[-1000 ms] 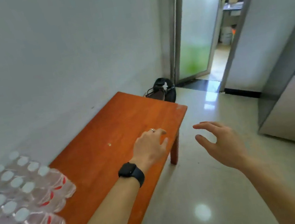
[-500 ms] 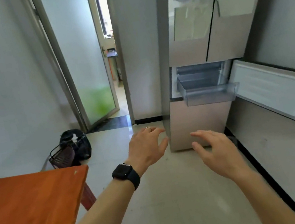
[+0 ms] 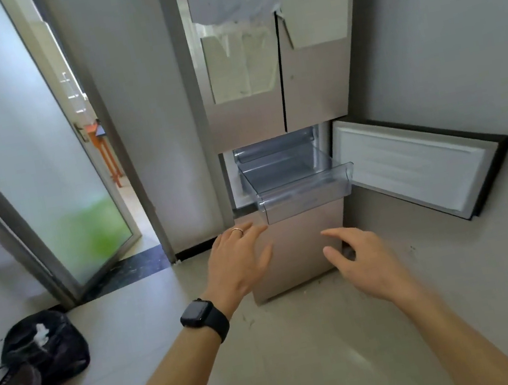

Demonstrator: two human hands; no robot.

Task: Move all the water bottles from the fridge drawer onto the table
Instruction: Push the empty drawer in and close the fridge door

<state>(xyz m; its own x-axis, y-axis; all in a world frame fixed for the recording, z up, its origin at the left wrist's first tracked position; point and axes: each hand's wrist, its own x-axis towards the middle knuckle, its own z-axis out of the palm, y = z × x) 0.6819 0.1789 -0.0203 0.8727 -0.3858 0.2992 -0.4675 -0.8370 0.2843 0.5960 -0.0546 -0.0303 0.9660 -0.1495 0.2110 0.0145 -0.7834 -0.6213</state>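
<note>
One clear plastic fridge drawer (image 3: 305, 195) stands pulled out of the lower open compartment of the fridge (image 3: 312, 87), overhanging the closed panel beneath, and we see no water bottles in it from this angle. We judge the chief risk to be a clumsy reach. The drawer is see-through and juts forward near hand level, so a hand coming in fast could knock its front lip or jolt it out of its seat. A second risk is a bottle overlooked at the rear, since the back of the tray lies in shadow under the upper bin (image 3: 275, 147) and we cannot rule one out there. The fridge door (image 3: 418, 170), swung wide to the right, is placed to catch an elbow. As to condition, the drawer looks clean and transparent, its front wall glossy with rounded corners, and no crack is visible. The left hand (image 3: 241, 262) hovers just below and left of the drawer's front corner, fingers straight and spread, holding nothing. It wears a ring (image 3: 237, 230), with a black watch (image 3: 204, 316) on the wrist. The right hand (image 3: 362, 254) hangs lower and to the right, apart from the drawer, fingers loosely curved with the thumb held away, also holding nothing. Further out, a glass door (image 3: 52, 194) stands ajar on the left, and a black bin bag (image 3: 45, 344) sits on the floor.
</note>
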